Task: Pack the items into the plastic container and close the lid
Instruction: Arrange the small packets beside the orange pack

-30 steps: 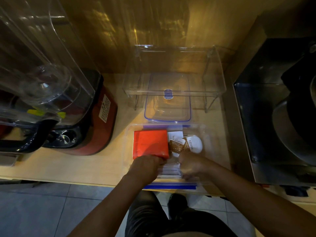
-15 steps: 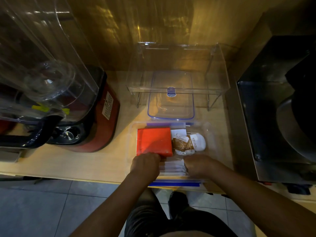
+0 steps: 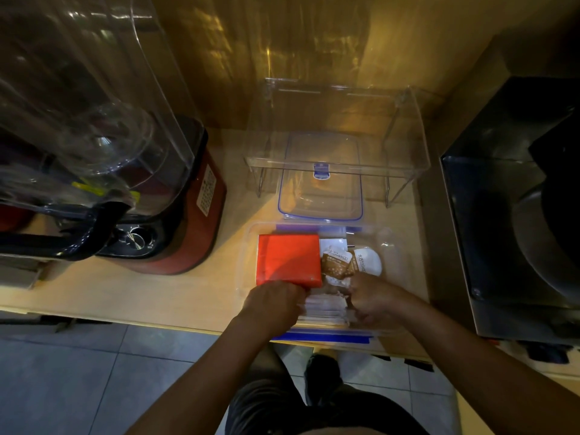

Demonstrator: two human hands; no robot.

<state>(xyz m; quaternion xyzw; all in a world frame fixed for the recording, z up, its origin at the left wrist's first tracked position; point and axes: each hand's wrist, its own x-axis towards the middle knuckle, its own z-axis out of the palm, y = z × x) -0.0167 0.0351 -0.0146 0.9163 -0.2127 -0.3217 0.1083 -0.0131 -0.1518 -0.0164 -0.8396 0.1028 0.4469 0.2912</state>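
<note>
Container [image 3: 248, 279], 1 pc: clear plastic tub w/ blue latch strips, on the wooden counter [image 3: 125, 287] at its front edge, long axis running L–R across the person. Open, no lid on.

L hand [image 3: 276, 301], 1: inside tub at near-left, fingers curled down onto the L end of the white stack; how tight the grip is, can't tell, fingertips hidden.

R hand [image 3: 373, 298], 1: inside tub at near-centre/right, curled likewise on the R end of the same stack. Both hands touching it, one per end.

White stack [image 3: 323, 309], 1 bundle: flat white packets or napkins, layered; count of layers not readable. Lies near wall of tub, long axis L–R, between the hands.

Red pack [image 3: 288, 260], 1: flat, squarish, in tub's left half, just beyond L hand, touching or almost so.

Brown sachets [image 3: 337, 263], 2 by appearance: printed, overlapping, beside red pack on its R.

White round piece [image 3: 370, 260], 1: just R of sachets, partly under them.

Lid [image 3: 320, 189], 1: clear w/ blue rim and blue tab, lying flat just beyond the tub, straight ahead of both hands, partly under a clear acrylic riser [image 3: 335, 164]. Roughly centred; R hand marginally nearer. Judged: stack gets settled first, then lid must slide out toward the person.

Blender, red base [image 3: 188, 221], 1: far L. Dark appliance [image 3: 508, 233], 1: far R.
</note>
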